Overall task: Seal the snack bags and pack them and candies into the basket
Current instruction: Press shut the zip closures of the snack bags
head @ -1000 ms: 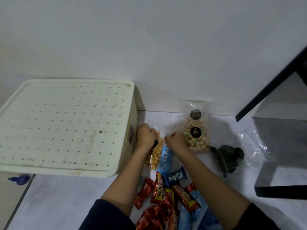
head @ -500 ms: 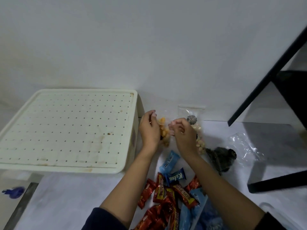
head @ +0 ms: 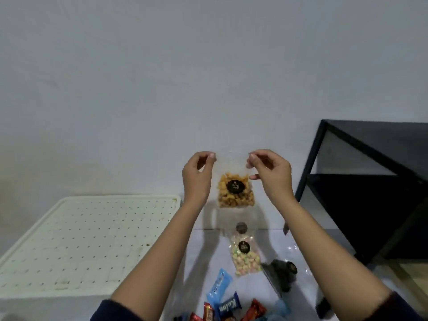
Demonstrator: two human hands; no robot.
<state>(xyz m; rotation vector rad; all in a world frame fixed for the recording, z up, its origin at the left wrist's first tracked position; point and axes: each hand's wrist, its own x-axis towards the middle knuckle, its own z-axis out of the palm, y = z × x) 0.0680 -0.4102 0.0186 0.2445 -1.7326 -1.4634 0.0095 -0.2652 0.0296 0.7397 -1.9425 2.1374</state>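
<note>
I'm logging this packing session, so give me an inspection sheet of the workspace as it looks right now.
Surface: pale floor or tabletop, dimly lit, shadows of the arms on it.
Job's things: clear bag of orange snacks held up in the air by its top corners; pastel snack bag and dark snack bag lying flat; blue and red wrapped candies heaped at the bottom edge.
Clutter: nothing seen.
Hands: left hand and right hand each pinch a top corner of the orange bag.
Cables: nothing seen.
Surroundings: white perforated lid or box at left, black metal frame at right, plain wall behind.
</note>
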